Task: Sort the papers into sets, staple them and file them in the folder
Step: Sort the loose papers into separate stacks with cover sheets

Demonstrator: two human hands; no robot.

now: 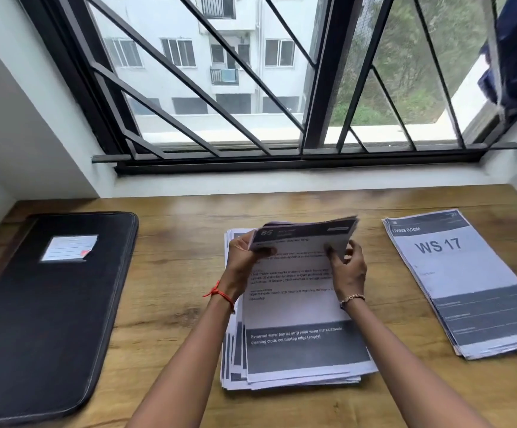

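Early days on this one. One set point(467, 285) (WS 17 cover on top) lies at the right of the counter point(173, 273), and I can't tell if it's stapled. Left hand point(244, 251) and right hand point(348, 264) each pinch the top sheets point(303, 234), fingers point(266, 251) curled round the far edge, lifting it off the middle stack point(297, 350). The folder point(44, 304) lies closed at the left, with no stapler in sight.

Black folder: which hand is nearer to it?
Left. The left hand pinches the lifted sheets on the side toward the folder; the right hand pinches their other side, farther from it.
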